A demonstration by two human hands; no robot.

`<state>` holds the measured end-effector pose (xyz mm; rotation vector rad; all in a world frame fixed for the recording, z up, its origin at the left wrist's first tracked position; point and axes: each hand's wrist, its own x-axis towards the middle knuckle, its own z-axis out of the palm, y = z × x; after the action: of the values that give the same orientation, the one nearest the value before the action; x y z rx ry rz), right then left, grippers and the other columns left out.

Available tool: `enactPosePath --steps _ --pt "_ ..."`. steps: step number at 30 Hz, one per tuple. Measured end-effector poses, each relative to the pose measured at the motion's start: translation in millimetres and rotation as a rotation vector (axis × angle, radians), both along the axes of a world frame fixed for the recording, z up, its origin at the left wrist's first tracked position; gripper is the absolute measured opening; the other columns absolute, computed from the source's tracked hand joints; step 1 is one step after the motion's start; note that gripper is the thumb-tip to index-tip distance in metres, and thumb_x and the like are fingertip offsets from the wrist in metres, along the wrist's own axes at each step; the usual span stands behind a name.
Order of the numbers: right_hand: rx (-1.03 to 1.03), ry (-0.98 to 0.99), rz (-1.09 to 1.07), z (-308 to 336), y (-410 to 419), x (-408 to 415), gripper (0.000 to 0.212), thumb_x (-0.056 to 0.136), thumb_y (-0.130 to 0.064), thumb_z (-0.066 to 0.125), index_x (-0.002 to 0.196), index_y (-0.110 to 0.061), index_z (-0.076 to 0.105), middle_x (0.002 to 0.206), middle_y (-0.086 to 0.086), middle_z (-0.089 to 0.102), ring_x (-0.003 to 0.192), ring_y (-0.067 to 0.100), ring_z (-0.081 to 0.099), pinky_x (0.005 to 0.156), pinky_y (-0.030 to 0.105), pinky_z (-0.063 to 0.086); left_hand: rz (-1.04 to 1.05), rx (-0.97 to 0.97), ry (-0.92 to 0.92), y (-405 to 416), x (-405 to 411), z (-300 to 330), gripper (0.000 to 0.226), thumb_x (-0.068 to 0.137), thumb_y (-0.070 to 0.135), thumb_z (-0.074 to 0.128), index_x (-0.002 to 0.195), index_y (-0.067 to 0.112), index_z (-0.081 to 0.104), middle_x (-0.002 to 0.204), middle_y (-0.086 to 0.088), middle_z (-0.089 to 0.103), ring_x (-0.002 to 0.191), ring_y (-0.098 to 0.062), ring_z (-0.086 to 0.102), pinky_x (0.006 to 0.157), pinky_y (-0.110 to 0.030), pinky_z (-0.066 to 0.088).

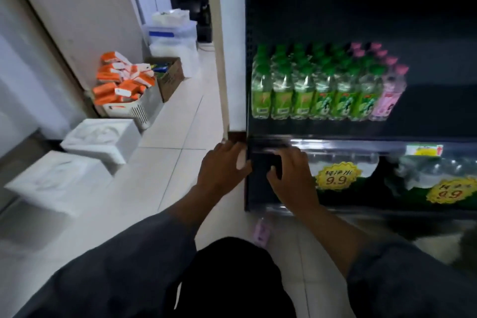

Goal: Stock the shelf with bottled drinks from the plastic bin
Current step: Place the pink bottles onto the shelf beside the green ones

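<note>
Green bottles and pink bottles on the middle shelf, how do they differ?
The green bottles have green caps and green labels; the pink bottles have pink caps and pink labels. The green bottles fill several columns across the left of the row, while the pink bottles form a single column at its right end. Both kinds are clear plastic, stand upright, and sit in rows running to the back of the shelf.

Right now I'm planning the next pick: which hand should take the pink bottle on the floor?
Probably right: the pink bottle lies just below the right forearm, nearer the right hand than the left hand.
</note>
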<state>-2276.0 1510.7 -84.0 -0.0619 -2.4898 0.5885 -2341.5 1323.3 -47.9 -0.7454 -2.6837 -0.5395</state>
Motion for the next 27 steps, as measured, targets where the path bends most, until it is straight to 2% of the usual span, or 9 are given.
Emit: enactPosePath --steps 7,11,14,21,27 --pt "-0.032 -0.188 0.040 -69 -35 -6 0.032 0.087 -0.017 0.065 0.118 -0.010 0.061 0.112 0.007 0.052 0.106 0.024 0.049 0.086 0.035 0.050 0.089 -0.005 -0.177 -37 -10 -73 0.048 0.090 0.053 0.060 0.130 0.028 0.057 0.118 0.002 0.065 0.108 -0.018 0.059 0.086 -0.037 0.054" --pt "0.025 -0.252 0.042 -122 -40 -12 0.026 0.083 -0.012 0.066 0.108 -0.007 0.064 0.103 0.010 0.055 0.098 0.030 0.053 0.078 0.042 0.054 0.164 -0.031 -0.290 -59 -14 -123 0.047 0.089 0.054 0.058 0.129 0.029 0.057 0.116 0.004 0.064 0.109 -0.018 0.059 0.084 -0.037 0.053" --pt "0.072 -0.319 0.009 -162 -52 -13 0.027 0.083 -0.017 0.059 0.107 -0.006 0.065 0.099 0.014 0.056 0.092 0.035 0.054 0.078 0.044 0.050 0.254 -0.054 -0.375 -83 -5 -163 0.046 0.089 0.054 0.057 0.128 0.030 0.056 0.116 0.005 0.063 0.111 -0.019 0.058 0.084 -0.038 0.052" --pt "0.107 -0.576 0.002 -232 -108 -4 0.042 0.086 -0.025 0.060 0.126 -0.012 0.057 0.119 0.014 0.054 0.109 0.033 0.049 0.084 0.046 0.050 0.409 -0.073 -0.545 -106 31 -247 0.049 0.089 0.055 0.056 0.130 0.028 0.056 0.119 0.003 0.064 0.110 -0.020 0.058 0.083 -0.038 0.052" --pt "0.158 -0.770 -0.112 -269 -112 -5 0.050 0.086 -0.030 0.057 0.134 -0.017 0.050 0.133 0.016 0.047 0.115 0.040 0.045 0.091 0.051 0.046 0.477 -0.125 -0.733 -111 46 -292 0.055 0.090 0.056 0.059 0.135 0.026 0.051 0.127 -0.004 0.058 0.112 -0.025 0.057 0.081 -0.040 0.050"
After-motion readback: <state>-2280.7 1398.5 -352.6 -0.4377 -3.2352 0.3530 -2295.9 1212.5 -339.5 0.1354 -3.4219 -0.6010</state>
